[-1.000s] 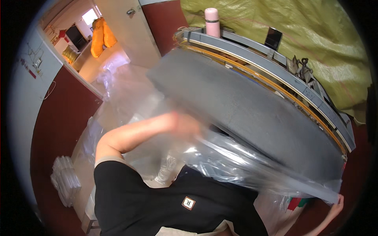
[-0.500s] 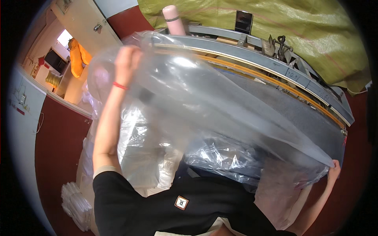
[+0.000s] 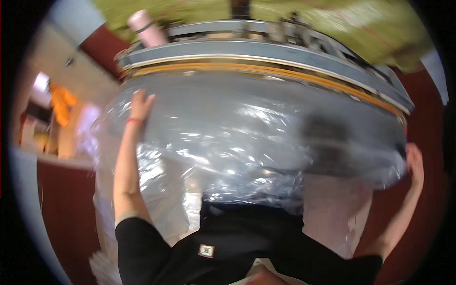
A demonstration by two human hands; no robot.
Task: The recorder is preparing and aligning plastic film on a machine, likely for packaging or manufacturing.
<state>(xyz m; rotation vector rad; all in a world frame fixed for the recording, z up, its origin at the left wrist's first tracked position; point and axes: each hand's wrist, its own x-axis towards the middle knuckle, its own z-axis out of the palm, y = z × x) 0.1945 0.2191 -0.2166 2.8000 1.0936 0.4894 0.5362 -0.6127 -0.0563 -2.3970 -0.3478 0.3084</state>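
Note:
A wide sheet of clear plastic film lies spread over the grey work surface, its shiny folds catching the light. Toward the left end of the film, my left hand rests on it with fingers apart and nothing gripped. At the film's right edge my right hand is slightly blurred. Its fingers look stretched out beside the edge; whether they touch it, I cannot tell. More crumpled film hangs over the near edge against my black shirt.
Along the far side runs a long grey metal bar with an orange strip before it. A pink bottle stands behind its left part. Yellow-green sheeting covers the back. Bundled clear plastic sits at the lower left.
The raised film has come down flat over the surface. My left hand has lowered onto it and opened; my right hand has shifted up and right, off the corner it held. The view has turned.

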